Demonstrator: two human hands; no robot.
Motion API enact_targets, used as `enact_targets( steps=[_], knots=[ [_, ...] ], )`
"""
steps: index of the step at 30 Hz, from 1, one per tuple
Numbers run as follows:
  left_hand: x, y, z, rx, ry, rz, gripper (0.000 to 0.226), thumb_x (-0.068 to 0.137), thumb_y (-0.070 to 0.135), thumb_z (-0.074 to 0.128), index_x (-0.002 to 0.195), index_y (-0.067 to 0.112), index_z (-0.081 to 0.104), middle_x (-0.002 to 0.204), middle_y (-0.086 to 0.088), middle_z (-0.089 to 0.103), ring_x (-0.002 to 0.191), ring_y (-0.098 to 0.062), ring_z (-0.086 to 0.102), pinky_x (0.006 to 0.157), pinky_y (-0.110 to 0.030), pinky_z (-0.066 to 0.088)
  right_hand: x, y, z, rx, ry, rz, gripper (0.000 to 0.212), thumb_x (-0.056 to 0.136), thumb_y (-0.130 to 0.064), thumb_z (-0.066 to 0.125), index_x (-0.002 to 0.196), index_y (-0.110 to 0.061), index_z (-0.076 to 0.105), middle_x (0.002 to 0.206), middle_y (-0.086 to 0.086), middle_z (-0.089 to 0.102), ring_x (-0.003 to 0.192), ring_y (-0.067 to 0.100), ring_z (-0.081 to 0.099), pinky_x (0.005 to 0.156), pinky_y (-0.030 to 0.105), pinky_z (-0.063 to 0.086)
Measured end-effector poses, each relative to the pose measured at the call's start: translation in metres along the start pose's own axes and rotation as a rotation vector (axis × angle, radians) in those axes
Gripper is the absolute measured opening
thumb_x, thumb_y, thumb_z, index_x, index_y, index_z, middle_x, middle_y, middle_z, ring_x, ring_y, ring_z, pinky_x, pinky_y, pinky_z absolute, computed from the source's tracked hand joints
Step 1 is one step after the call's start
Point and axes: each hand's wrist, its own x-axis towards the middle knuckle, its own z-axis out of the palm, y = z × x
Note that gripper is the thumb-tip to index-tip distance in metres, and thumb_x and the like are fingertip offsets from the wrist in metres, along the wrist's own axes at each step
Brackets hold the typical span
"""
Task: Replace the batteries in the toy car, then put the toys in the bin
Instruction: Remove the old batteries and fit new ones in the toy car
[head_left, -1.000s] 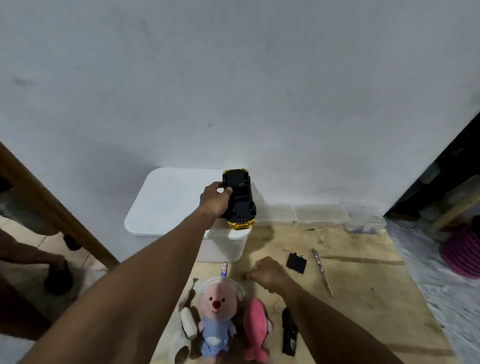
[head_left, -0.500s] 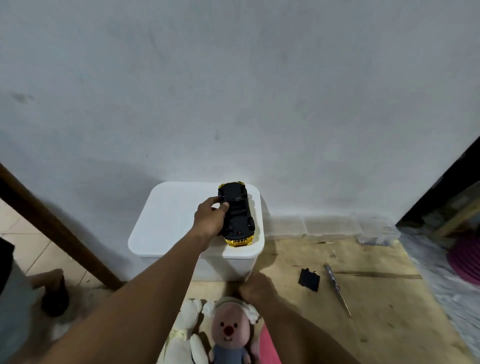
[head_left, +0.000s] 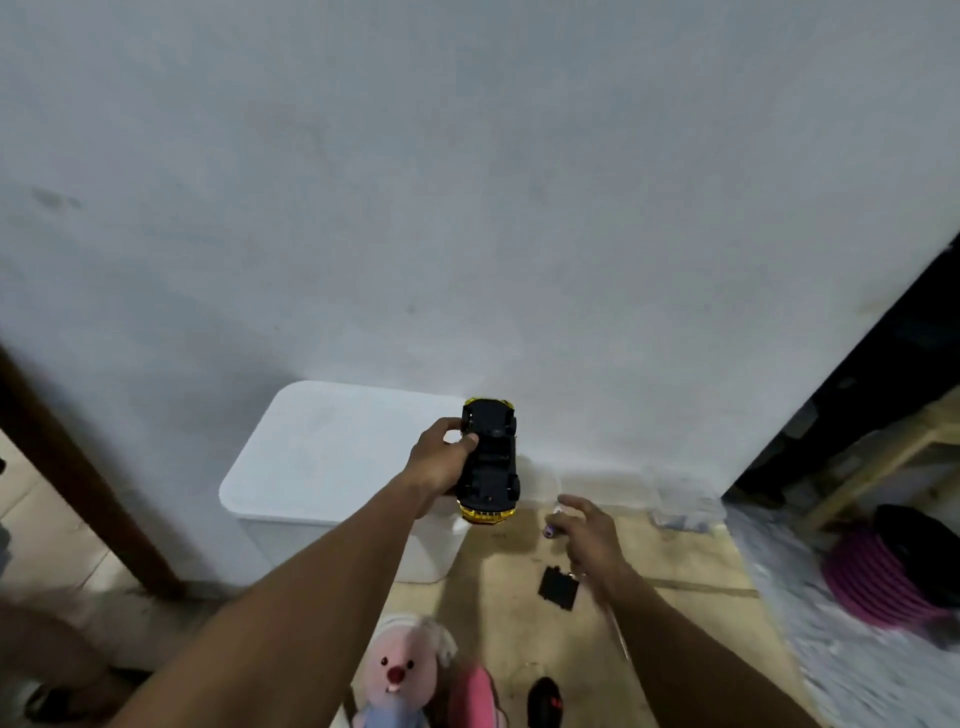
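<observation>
My left hand (head_left: 441, 460) grips the yellow toy car (head_left: 489, 462) upside down, its black underside facing up, above the right end of the white lidded bin (head_left: 332, 457). My right hand (head_left: 589, 535) is raised to the right of the car and pinches a small battery (head_left: 551, 525) in its fingertips. The black battery cover (head_left: 558, 588) lies on the floor below that hand. A pink plush animal (head_left: 397, 675) and a pink plush fish (head_left: 475, 699) lie at the bottom edge. A black remote (head_left: 545, 701) lies beside them.
A white wall (head_left: 467, 208) stands right behind the bin. A thin screwdriver (head_left: 621, 636) lies on the floor, partly hidden by my right arm. A brown wooden post (head_left: 78, 478) leans at the left. A purple coil (head_left: 878, 582) lies on a grey mat at the right.
My right hand rose from the floor near the plush toys and now holds a battery beside the car. The left hand kept the car over the bin's right end.
</observation>
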Motion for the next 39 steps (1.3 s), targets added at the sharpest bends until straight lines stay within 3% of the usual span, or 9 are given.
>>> enact_targets(
  steps=[3, 8, 14, 18, 23, 30, 36, 38, 39],
  knots=[
    [-0.009, 0.009, 0.016, -0.023, -0.072, -0.021, 0.023, 0.100, 0.026, 0.054, 0.123, 0.029, 0.055, 0.109, -0.007, 0.069, 0.092, -0.026, 0.071, 0.066, -0.033, 0.058, -0.002, -0.041, -0.026, 0.181, 0.045, -0.086, 0.016, 0.086, -0.015, 0.071, 0.102, -0.019, 0.072, 0.078, 0.013, 0.073, 0.042, 0.016, 0.027, 0.044, 0.019, 0.021],
    [-0.015, 0.020, 0.043, -0.024, -0.118, -0.049, 0.024, 0.101, 0.025, 0.052, 0.125, 0.028, 0.051, 0.109, -0.008, 0.068, 0.092, -0.030, 0.070, 0.070, -0.036, 0.057, -0.011, -0.085, -0.052, 0.343, 0.038, -0.204, 0.014, 0.090, -0.020, 0.069, 0.104, -0.018, 0.069, 0.081, 0.012, 0.073, 0.047, 0.017, 0.019, 0.045, 0.021, 0.019],
    [-0.015, 0.026, 0.081, -0.023, -0.147, -0.064, 0.029, 0.101, 0.024, 0.054, 0.129, 0.021, 0.049, 0.116, -0.014, 0.066, 0.082, -0.032, 0.073, 0.062, -0.035, 0.058, -0.013, -0.094, -0.059, 0.295, 0.099, -0.305, 0.023, 0.082, -0.024, 0.078, 0.095, -0.015, 0.062, 0.080, 0.011, 0.075, 0.044, 0.009, 0.037, 0.046, 0.022, 0.029],
    [-0.012, 0.023, 0.100, -0.037, -0.162, -0.082, 0.033, 0.099, 0.023, 0.056, 0.131, 0.016, 0.052, 0.117, -0.014, 0.066, 0.083, -0.033, 0.074, 0.069, -0.040, 0.062, -0.008, -0.086, -0.060, 0.235, 0.193, -0.408, 0.026, 0.072, -0.024, 0.087, 0.079, -0.008, 0.068, 0.080, 0.006, 0.072, 0.073, 0.014, 0.067, 0.065, 0.024, 0.050],
    [-0.013, 0.021, 0.116, -0.040, -0.164, -0.083, 0.026, 0.099, 0.021, 0.057, 0.124, 0.017, 0.053, 0.112, -0.012, 0.066, 0.080, -0.033, 0.074, 0.067, -0.040, 0.062, -0.002, -0.082, -0.056, 0.193, 0.337, -0.325, 0.028, 0.067, -0.035, 0.089, 0.072, -0.013, 0.071, 0.074, -0.001, 0.073, 0.072, 0.013, 0.068, 0.066, 0.027, 0.053],
    [-0.009, 0.019, 0.125, -0.036, -0.137, -0.091, 0.028, 0.097, 0.020, 0.058, 0.124, 0.014, 0.054, 0.113, -0.014, 0.066, 0.080, -0.033, 0.074, 0.067, -0.042, 0.063, -0.001, -0.078, -0.056, -0.122, 0.483, -0.282, 0.035, 0.077, -0.051, 0.076, 0.068, -0.018, 0.066, 0.078, -0.007, 0.067, 0.073, 0.015, 0.061, 0.064, 0.029, 0.045],
    [-0.001, 0.020, 0.120, -0.015, -0.078, -0.046, 0.023, 0.098, 0.017, 0.053, 0.120, 0.019, 0.056, 0.103, -0.010, 0.069, 0.085, -0.035, 0.073, 0.075, -0.046, 0.062, 0.007, -0.071, -0.052, -0.028, 0.301, -0.438, 0.009, 0.080, -0.024, 0.077, 0.077, -0.018, 0.071, 0.095, -0.005, 0.069, 0.092, 0.017, 0.066, 0.078, 0.031, 0.051],
    [-0.001, 0.020, 0.117, -0.021, -0.099, -0.042, 0.025, 0.099, 0.015, 0.050, 0.123, 0.019, 0.057, 0.101, -0.009, 0.069, 0.086, -0.036, 0.073, 0.075, -0.044, 0.062, 0.007, -0.078, -0.057, 0.164, 0.160, -0.322, 0.012, 0.078, -0.016, 0.079, 0.085, -0.015, 0.069, 0.092, 0.001, 0.071, 0.087, 0.022, 0.069, 0.071, 0.034, 0.057],
    [0.000, 0.020, 0.116, -0.023, -0.109, -0.042, 0.027, 0.100, 0.015, 0.049, 0.125, 0.020, 0.057, 0.101, -0.009, 0.069, 0.087, -0.036, 0.072, 0.075, -0.043, 0.061, 0.007, -0.082, -0.060, 0.242, 0.081, -0.229, 0.019, 0.079, -0.014, 0.079, 0.093, -0.016, 0.067, 0.093, 0.003, 0.070, 0.076, 0.022, 0.067, 0.059, 0.031, 0.054]
  ],
)
